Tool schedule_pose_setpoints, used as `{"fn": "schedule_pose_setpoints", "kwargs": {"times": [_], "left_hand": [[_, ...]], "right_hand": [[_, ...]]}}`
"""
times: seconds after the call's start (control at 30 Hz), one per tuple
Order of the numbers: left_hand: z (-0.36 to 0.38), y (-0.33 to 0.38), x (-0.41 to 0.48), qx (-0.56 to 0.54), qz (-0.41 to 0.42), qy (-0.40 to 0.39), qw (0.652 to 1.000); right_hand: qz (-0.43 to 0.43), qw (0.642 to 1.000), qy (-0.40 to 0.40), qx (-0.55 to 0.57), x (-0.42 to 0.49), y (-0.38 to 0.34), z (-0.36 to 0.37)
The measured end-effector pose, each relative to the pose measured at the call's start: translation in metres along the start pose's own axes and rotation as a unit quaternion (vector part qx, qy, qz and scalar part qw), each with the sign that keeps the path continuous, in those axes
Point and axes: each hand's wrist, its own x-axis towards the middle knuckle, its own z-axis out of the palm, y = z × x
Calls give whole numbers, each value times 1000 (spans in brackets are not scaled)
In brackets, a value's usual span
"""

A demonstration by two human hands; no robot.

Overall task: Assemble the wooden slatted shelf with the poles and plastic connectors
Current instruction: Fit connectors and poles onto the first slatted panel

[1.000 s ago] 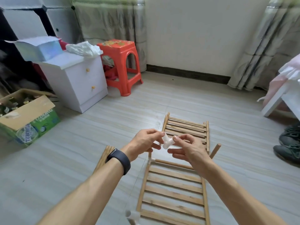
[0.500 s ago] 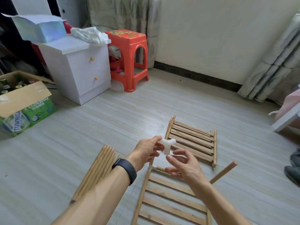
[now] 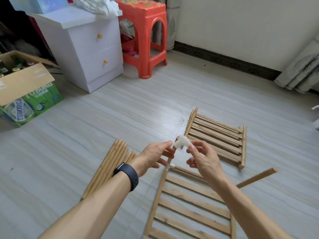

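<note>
Early on, I judge: left hand and right hand pinch a loose connector above one fitted connector, while poles beside the left hand lie unused.

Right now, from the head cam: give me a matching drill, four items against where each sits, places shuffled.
Things:
1. loose connector
2. pole bundle
3. single pole
4. red stool

Places:
A. floor, right of near slatted panel
B. beside white cabinet
C. pinched between left hand and right hand
D. floor, left of near slatted panel

Pairs: 1-C, 2-D, 3-A, 4-B
</note>
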Motion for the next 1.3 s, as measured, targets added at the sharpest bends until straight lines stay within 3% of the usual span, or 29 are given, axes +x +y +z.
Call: {"fn": "schedule_pose_setpoints", "kwargs": {"times": [0.17, 0.47, 0.67, 0.8, 0.97, 1.3], "left_hand": [[-14, 14, 21, -29, 38, 69, 996], [-6, 32, 45, -4, 68, -4, 998], [2, 25, 60, -6, 69, 27, 997], [5, 18, 60, -54, 49, 17, 997], [19, 4, 55, -116, 75, 61, 989], [24, -1, 60, -111, 94, 81, 986]], "right_hand": [[12, 998, -12, -53, 22, -11, -4], [9, 989, -44, -142, 47, -16, -6], [25, 991, -61, -120, 59, -17, -6], [30, 992, -64, -104, 62, -11, -8], [51, 991, -74, -94, 63, -9, -6], [78, 991, -76, -78, 65, -10, -6]]}}
